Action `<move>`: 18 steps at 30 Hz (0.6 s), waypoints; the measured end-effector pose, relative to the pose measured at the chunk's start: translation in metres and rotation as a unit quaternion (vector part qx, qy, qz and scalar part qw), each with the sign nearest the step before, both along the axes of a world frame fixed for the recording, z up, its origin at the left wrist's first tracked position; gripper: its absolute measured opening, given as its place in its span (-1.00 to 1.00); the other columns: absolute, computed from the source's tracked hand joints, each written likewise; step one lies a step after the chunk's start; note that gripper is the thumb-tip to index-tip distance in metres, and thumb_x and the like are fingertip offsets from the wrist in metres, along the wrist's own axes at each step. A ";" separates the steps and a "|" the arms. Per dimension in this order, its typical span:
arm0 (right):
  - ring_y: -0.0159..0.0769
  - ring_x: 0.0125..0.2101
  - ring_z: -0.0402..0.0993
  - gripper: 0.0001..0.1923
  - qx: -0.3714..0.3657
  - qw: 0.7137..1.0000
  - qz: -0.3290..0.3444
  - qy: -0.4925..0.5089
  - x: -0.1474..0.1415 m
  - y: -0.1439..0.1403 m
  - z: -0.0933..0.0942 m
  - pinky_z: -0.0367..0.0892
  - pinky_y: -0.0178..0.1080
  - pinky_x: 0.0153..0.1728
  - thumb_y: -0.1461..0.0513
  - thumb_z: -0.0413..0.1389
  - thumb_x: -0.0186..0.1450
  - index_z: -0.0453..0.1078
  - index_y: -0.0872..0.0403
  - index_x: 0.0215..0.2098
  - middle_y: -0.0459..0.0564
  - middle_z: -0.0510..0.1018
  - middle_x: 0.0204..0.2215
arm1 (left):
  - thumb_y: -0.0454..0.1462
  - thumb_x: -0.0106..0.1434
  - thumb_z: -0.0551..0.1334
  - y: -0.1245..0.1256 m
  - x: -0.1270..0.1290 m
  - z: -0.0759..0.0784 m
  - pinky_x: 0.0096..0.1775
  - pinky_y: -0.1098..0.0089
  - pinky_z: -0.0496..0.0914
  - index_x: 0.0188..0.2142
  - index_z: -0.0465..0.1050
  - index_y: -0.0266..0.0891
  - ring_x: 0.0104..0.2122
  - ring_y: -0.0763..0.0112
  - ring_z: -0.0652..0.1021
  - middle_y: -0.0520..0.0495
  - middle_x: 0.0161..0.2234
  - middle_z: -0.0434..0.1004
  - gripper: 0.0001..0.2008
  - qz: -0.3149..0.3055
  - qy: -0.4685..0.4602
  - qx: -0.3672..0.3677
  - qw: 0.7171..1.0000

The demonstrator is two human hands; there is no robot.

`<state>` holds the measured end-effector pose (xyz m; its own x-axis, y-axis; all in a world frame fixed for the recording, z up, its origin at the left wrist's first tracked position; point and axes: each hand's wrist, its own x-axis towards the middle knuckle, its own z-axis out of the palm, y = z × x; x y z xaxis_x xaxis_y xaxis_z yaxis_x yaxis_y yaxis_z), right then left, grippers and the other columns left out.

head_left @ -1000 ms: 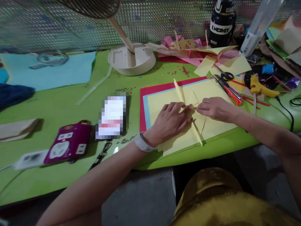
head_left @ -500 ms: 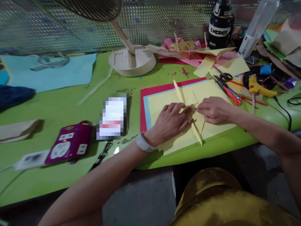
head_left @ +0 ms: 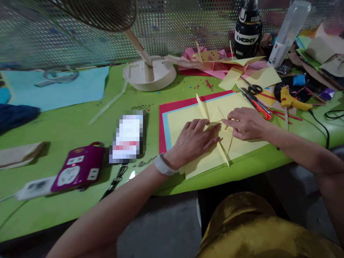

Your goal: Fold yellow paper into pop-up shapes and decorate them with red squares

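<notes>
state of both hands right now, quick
Left hand: laid on yellow paper, fingers bent; any grip cannot be told.
Right hand: fingers drawn together at that paper; whether pinching cannot be told.

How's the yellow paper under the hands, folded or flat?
Not all flat: narrow yellow ridges stand up on either side of the left hand. Whether they're folded from the sheet beneath, I cannot tell.
</notes>
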<state>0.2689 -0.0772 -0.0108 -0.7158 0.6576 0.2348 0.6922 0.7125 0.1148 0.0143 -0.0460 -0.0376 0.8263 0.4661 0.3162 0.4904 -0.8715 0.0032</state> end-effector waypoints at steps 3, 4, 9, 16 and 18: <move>-0.09 -0.15 0.37 -0.57 0.010 1.000 0.001 0.010 -0.005 -0.002 0.001 0.20 -0.08 -0.20 0.22 0.02 0.39 0.40 0.29 0.14 0.26 0.54 -0.06 | -0.02 0.46 0.00 0.001 0.000 -0.001 -0.11 0.07 0.39 0.18 0.42 -0.11 -0.07 0.04 0.41 -0.27 0.01 0.42 -0.55 -0.006 -0.001 -0.003 1.000; -0.07 -0.14 0.37 -0.56 0.008 1.000 0.006 0.005 -0.007 -0.004 0.001 0.21 -0.06 -0.18 0.16 0.00 0.41 0.41 0.31 0.11 0.28 0.54 -0.06 | -0.02 0.46 -0.01 0.001 0.000 -0.001 -0.11 0.07 0.39 0.18 0.42 -0.11 -0.07 0.03 0.41 -0.27 0.02 0.42 -0.54 -0.008 0.001 -0.002 1.000; -0.06 -0.17 0.37 -0.36 -0.010 0.999 0.011 -0.034 -0.016 -0.008 -0.001 0.19 -0.02 -0.10 -0.10 -0.11 0.46 0.47 0.32 -0.04 0.25 0.56 -0.13 | -0.05 0.46 0.00 0.001 0.000 -0.001 -0.11 0.06 0.39 0.21 0.39 -0.12 -0.07 0.03 0.41 -0.28 0.01 0.42 -0.55 -0.004 0.009 0.005 1.000; -0.08 -0.17 0.37 -0.42 -0.001 0.999 0.006 -0.045 -0.015 -0.006 -0.003 0.17 -0.05 -0.10 -0.06 -0.08 0.47 0.47 0.29 -0.06 0.22 0.57 -0.14 | -0.09 0.46 0.04 -0.001 0.000 -0.001 -0.12 0.09 0.40 0.19 0.39 -0.14 -0.07 0.05 0.43 -0.27 0.01 0.44 -0.59 0.002 0.010 0.018 1.000; -0.08 -0.16 0.37 -0.45 0.000 0.999 0.003 -0.042 -0.015 -0.006 -0.004 0.17 -0.05 -0.09 -0.05 -0.07 0.47 0.47 0.28 -0.05 0.21 0.57 -0.13 | -0.10 0.45 0.06 -0.001 -0.001 -0.001 -0.11 0.09 0.41 0.18 0.38 -0.14 -0.07 0.05 0.45 -0.27 0.01 0.45 -0.60 0.006 0.010 0.019 1.000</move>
<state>0.2543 -0.0832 -0.0152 -0.7371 0.6530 0.1743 0.6757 0.7168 0.1721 0.0136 -0.0474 -0.0383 0.8266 0.4649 0.3173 0.5013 -0.8644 -0.0395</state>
